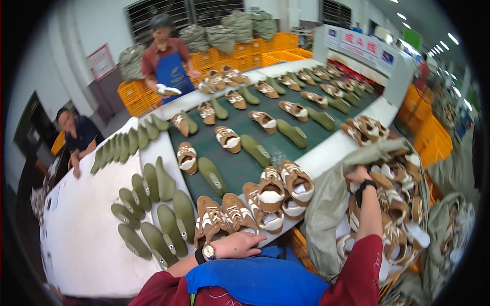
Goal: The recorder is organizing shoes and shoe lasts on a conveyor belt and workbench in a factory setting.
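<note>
My left hand (239,246) lies with its fingers stretched out at the near edge of the line, holding nothing. Just beyond it stand brown-and-white sneakers (240,213), some of them stacked. My right hand (359,174) is at the far rim of a grey-green cloth sack (320,214), its fingers curled on the cloth and partly hidden. Inside the sack is a heap of similar sneakers (390,201). Green shoe lasts (166,224) stand and lie on the white table (87,229) to my left.
A green conveyor belt (237,166) carries alternating sneakers and lasts. Across it a person in a blue apron (173,71) holds something white; another person (81,135) leans at the table's left end. Orange crates (431,135) stand to the right. More sneakers (365,130) sit on the belt's side ledge.
</note>
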{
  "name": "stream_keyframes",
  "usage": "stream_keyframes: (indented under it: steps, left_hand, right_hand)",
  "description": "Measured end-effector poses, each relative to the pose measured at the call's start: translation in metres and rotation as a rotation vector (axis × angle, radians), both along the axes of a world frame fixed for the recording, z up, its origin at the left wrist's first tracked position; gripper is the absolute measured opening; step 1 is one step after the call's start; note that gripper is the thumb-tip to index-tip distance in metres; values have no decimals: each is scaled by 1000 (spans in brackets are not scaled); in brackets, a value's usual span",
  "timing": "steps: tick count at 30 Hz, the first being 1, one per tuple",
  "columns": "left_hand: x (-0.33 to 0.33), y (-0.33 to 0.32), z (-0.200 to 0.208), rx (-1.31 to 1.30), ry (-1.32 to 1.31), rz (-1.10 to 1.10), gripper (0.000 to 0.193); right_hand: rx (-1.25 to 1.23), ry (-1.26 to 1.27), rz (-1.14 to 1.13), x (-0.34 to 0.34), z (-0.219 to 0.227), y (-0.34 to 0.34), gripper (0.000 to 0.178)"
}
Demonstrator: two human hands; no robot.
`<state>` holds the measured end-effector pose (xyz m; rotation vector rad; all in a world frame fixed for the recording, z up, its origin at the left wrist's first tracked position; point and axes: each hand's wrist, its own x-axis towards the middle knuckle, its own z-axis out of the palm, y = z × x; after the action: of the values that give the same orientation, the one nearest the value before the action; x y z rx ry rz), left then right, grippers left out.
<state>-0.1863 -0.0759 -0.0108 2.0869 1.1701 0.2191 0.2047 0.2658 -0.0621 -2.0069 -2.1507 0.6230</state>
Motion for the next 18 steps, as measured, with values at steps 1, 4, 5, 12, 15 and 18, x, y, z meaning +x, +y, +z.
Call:
stream_keyframes:
  steps: [1,4,5,12,15,18]
  left_hand:
    - [0,-1,-3,-30,1,-7,47]
    - [1,-1,-15,54,-33,18,46]
    - [1,-2,-18,83,-34,12,46]
    - [2,-12,-29,85,-44,101,46]
    - [1,-14,-31,91,-65,143,45]
    - [1,-13,-33,102,-78,145,45]
  right_hand:
    - [46,2,-15,1,-8,0,96]
    - [150,-174,-19,1,-21,0,71]
    - [76,-176,-21,1,-19,2,83]
    - [217,-307,-8,0,-21,-11,91]
    - [422,-315,28,5,-32,-22,80]
    - [525,-292,26,8,-33,-38,67]
